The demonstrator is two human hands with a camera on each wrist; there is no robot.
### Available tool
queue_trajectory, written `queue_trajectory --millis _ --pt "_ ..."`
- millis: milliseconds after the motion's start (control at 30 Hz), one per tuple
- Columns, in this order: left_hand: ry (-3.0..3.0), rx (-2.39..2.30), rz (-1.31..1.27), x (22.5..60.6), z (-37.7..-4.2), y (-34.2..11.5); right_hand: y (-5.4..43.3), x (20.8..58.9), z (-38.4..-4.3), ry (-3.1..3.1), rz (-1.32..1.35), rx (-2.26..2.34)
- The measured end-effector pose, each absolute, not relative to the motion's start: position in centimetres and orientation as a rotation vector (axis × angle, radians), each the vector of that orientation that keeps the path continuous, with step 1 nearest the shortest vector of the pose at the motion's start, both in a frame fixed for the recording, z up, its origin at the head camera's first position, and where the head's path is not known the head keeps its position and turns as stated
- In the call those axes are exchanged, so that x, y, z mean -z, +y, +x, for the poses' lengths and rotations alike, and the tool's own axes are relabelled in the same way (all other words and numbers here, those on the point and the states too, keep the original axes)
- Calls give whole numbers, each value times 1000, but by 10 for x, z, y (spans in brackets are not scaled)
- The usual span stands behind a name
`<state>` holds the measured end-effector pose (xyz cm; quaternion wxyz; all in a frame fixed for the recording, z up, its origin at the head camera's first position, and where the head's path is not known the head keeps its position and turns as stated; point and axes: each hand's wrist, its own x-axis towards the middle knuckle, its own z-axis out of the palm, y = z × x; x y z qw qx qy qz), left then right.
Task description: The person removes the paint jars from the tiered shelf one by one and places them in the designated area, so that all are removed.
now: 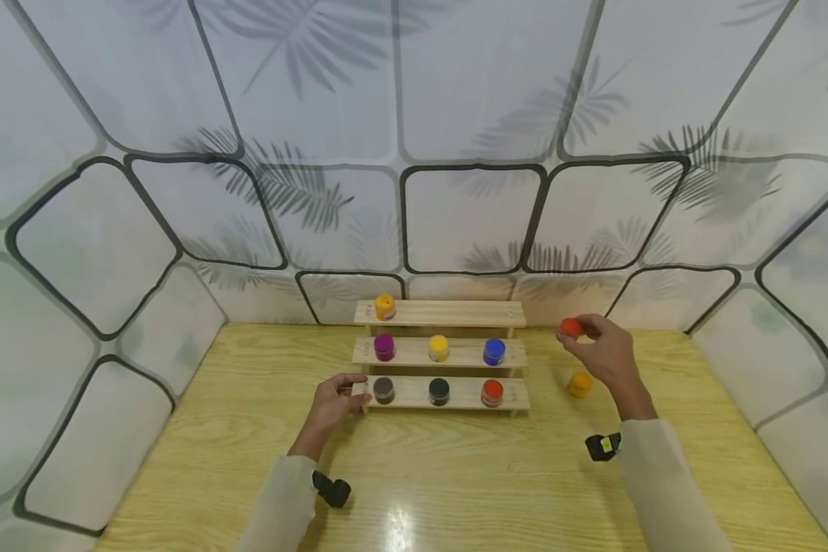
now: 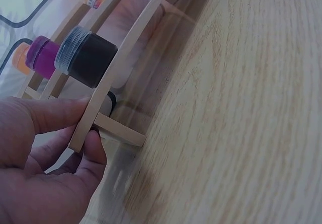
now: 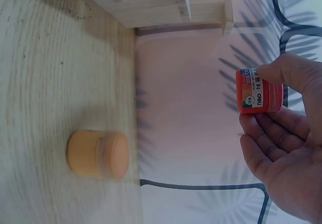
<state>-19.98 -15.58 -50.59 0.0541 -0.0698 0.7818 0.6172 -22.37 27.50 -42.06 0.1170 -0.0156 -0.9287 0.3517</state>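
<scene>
My left hand (image 1: 333,402) pinches the left end of the lowest step of a three-step wooden rack (image 1: 410,392), thumb above and fingers beneath in the left wrist view. Close to that thumb stands a dark grey paint jar (image 2: 92,58). Held up to the right of the rack, my right hand (image 1: 606,354) grips a small red paint jar (image 3: 259,90) between thumb and fingers, its label showing in the right wrist view. Below it an orange paint jar (image 1: 580,385) stands on the table.
The top step bears a yellow-orange jar (image 1: 385,307). Purple (image 1: 384,347), yellow (image 1: 438,349) and blue (image 1: 494,352) jars stand on the middle step. A black jar (image 1: 438,392) and another red jar (image 1: 492,393) share the lowest step. Patterned fabric (image 1: 472,218) encloses the wooden table (image 1: 455,483).
</scene>
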Motion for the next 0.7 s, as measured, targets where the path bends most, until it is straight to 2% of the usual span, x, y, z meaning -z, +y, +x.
queue_trajectory --millis 700 --pt "2380 -1824 -282 506 -203 -153 314 438 -210 -2776 -96 -974"
